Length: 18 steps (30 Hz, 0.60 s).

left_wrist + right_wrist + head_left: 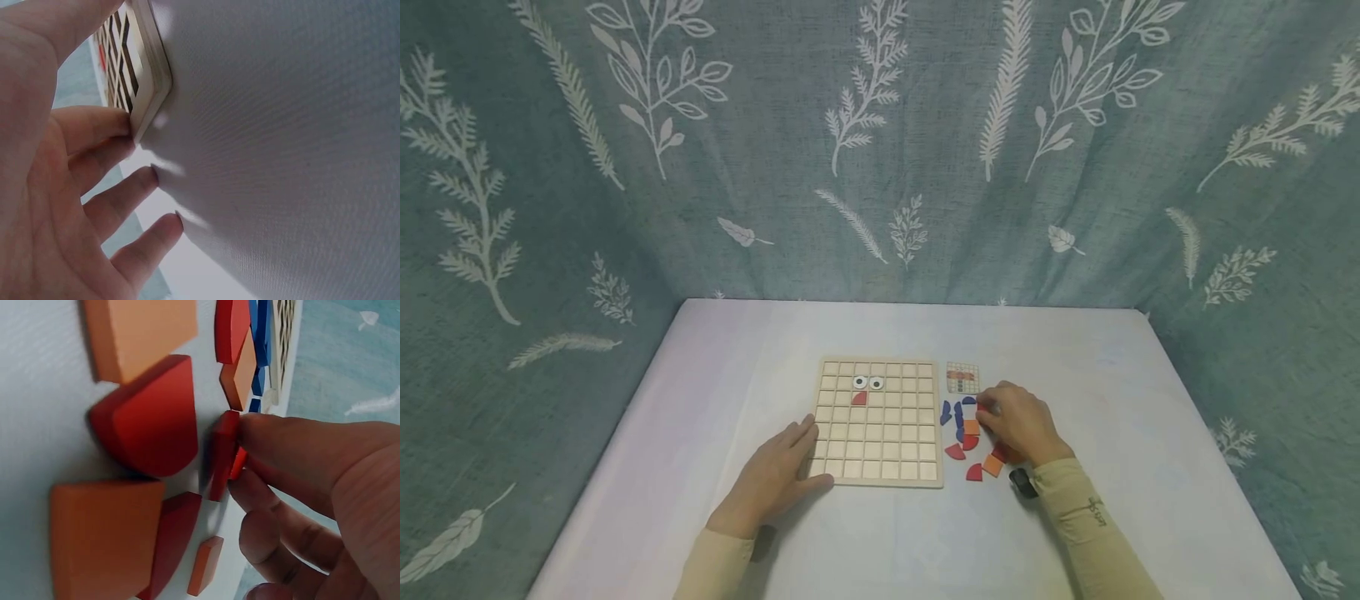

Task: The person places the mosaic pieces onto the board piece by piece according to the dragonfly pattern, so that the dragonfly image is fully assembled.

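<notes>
A wooden grid board lies on the white table, with two eye pieces and a red quarter-round piece in its upper cells. My left hand rests at the board's lower left corner, fingers spread; in the left wrist view the fingertips of this hand touch the board's edge. Right of the board, my right hand is over the loose pieces. The right wrist view shows this hand pinching a red piece between thumb and fingers, tilted up on its edge.
Loose blue pieces, orange squares and red quarter-rounds lie right of the board. A small pattern card sits above them. A black object is by the right wrist. A patterned curtain stands behind the table.
</notes>
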Motion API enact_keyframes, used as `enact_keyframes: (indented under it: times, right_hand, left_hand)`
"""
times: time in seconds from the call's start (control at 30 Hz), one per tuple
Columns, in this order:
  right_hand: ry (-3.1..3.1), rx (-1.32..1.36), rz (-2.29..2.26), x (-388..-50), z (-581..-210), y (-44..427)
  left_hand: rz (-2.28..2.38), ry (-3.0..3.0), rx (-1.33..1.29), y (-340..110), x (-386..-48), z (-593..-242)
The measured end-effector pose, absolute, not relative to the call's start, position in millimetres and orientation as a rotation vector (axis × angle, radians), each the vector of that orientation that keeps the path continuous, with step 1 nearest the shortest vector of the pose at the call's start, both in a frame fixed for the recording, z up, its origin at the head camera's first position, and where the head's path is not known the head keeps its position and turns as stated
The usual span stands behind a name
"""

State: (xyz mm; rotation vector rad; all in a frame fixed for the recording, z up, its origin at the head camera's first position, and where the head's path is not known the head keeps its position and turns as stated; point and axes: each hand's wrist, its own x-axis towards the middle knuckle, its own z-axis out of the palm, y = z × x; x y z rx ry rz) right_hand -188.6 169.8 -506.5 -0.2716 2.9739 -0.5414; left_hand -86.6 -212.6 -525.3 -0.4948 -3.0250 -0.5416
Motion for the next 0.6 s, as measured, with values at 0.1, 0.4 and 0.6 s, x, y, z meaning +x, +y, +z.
enact_keyframes:
  times: [0.1,0.4,0.6]
  right_hand:
    - [2.982,-0.287,-0.539,-189.2,-508.4,169.5]
    - [2.991,-0.297,-0.537,-189.0,-510.8,170.7]
    - [3.044,-0.326,-0.584,-187.8,-511.1,172.9]
  left_hand:
    - [-0.550,-3.022,-0.495,-212.7,-85.9,-524.3]
    - [-0.537,-2.982,-0.510,-212.8,-84.6,-525.5]
    - [-0.534,-2.948,-0.535,-213.0,-84.6,-524.8]
